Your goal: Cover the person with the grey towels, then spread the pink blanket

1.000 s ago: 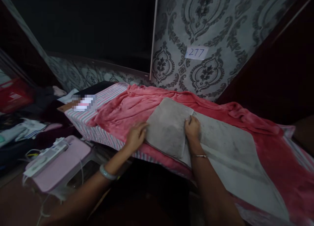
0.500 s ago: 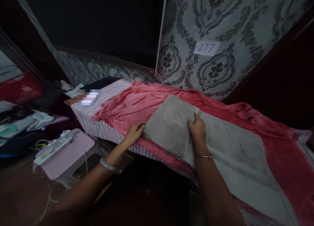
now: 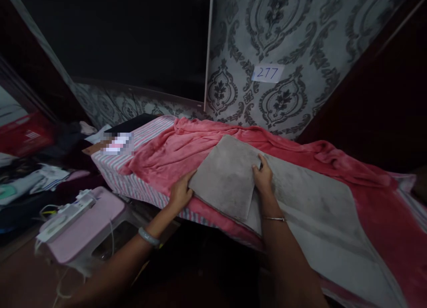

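A long grey mat (image 3: 313,188) lies over a rumpled pink-red blanket (image 3: 156,161), its left end folded back on itself as a flap. My left hand (image 3: 181,193) is closed around the flap's left edge, thumb toward me and fingers mostly hidden at the far side. At the flap's right edge, my right hand (image 3: 264,176) pinches the border between thumb and forefinger; its lower fingers are partly out of sight. Beyond the right hand the mat stretches flat toward the lower right.
Striped cloth (image 3: 115,165) covers the bench under the blanket. A pink stool (image 3: 90,228) with a white power strip (image 3: 66,216) and cables stands at left, near piled clothes (image 3: 36,183). Behind are a large dark screen (image 3: 140,41) and a patterned wall with a "277" paper (image 3: 267,73).
The view has shifted slightly, so the scene sits lower and further left. My left hand has come round further onto the flap's left edge; the right hand stays at the right edge.
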A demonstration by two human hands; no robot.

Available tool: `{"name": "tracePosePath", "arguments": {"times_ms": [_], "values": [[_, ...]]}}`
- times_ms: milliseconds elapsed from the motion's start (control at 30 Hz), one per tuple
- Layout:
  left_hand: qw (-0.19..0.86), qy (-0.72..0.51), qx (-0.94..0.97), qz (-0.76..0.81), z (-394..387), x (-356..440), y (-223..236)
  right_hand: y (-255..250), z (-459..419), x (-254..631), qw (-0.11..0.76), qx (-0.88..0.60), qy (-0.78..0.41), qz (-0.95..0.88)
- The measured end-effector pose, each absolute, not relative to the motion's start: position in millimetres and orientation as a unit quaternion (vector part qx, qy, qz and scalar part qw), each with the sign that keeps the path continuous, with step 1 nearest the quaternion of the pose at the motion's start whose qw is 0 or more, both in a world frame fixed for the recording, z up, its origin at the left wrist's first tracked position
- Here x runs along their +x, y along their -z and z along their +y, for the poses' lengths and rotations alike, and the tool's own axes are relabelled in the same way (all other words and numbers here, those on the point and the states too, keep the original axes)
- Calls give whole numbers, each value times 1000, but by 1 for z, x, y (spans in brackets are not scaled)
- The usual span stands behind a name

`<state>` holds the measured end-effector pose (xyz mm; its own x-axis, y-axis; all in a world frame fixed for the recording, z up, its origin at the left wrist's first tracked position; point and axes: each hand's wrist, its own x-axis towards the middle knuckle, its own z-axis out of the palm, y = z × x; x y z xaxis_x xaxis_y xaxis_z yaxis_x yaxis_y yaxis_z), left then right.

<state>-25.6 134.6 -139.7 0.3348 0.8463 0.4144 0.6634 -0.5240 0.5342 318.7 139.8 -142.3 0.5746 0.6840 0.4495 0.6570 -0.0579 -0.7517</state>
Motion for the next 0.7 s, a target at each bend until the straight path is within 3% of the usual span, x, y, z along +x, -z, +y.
{"name": "tracePosePath", "arguments": {"times_ms": [100, 333, 567, 700], "values": [[106, -312, 830, 450, 131, -26, 140, 138, 138, 318, 522, -747, -3, -411], [51, -256, 842, 473, 127, -24, 138, 121, 129, 305, 451, -808, -11, -379], [222, -225, 870, 378, 152, -45, 103, 109, 127, 295, 390, -833, -17, -393], [227, -209, 899, 310, 180, -32, 65, 106, 128, 294, 377, -841, -18, -387]]}}
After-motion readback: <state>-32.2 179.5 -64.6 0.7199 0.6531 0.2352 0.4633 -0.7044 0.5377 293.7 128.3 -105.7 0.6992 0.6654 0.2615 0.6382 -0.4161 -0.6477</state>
